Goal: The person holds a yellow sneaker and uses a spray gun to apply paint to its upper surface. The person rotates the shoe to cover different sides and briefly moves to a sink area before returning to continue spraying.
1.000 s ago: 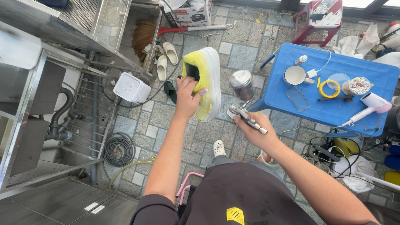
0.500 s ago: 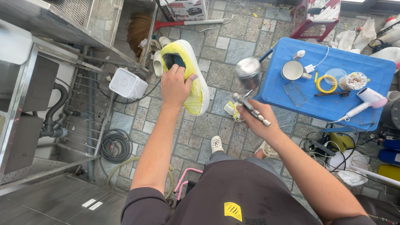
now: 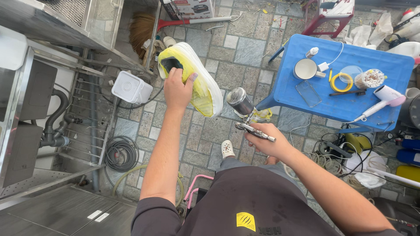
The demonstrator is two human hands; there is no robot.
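Stone-paved floor [image 3: 245, 52] below. Left hand [image 3: 177, 89], fingers clamped, holding yellow sneaker [image 3: 194, 74] aloft; right hand [image 3: 267, 142] wrapped around airbrush [image 3: 249, 122]. Spraying stage, seemingly; nozzle needs aiming at shoe.

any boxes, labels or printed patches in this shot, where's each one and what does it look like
Cardboard box: top edge of the view, behind the broom handle; rectangular, white and red, with a product picture.
Patch: on the person's dark shirt, bottom centre; small yellow square with dark marks.
Two stickers: on the grey metal surface, bottom left; small white strips, side by side.
No screens or signs show.
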